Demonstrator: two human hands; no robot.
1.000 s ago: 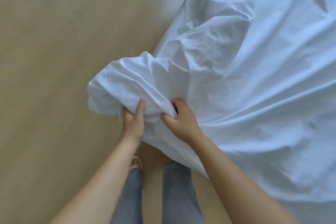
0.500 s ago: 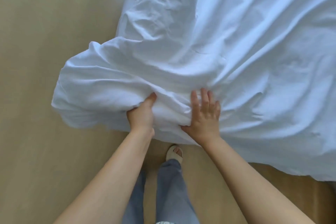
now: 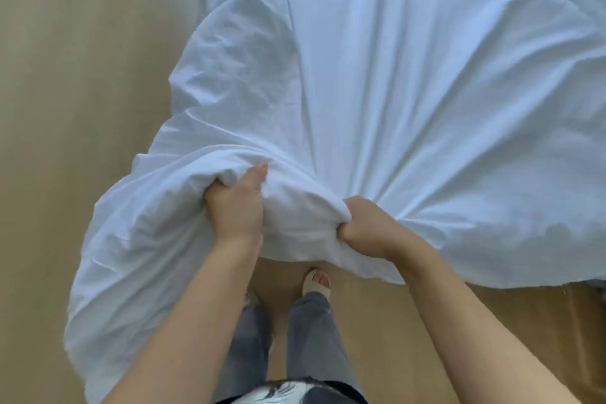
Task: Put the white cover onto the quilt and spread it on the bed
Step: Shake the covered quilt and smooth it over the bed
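Since half a second ago the right hand (image 3: 370, 226) went from flat with fingers spread to a fist bunching the white cover (image 3: 410, 75). The left hand (image 3: 234, 207) grips a thick fold just left of it, thumb on top. Cover runs far and right, creases fanning from the right fist; its near-left corner sags over the wood floor (image 3: 65, 108). Bulk in the fold is probably quilt, can't confirm. Bed is hidden under fabric. To do it well: clamp both layers together, pull evenly toward the near side, then shake out the slack corner.

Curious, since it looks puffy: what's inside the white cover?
Only the white cover itself shows, bunched in the left hand and right hand. Whatever fills it is covered.
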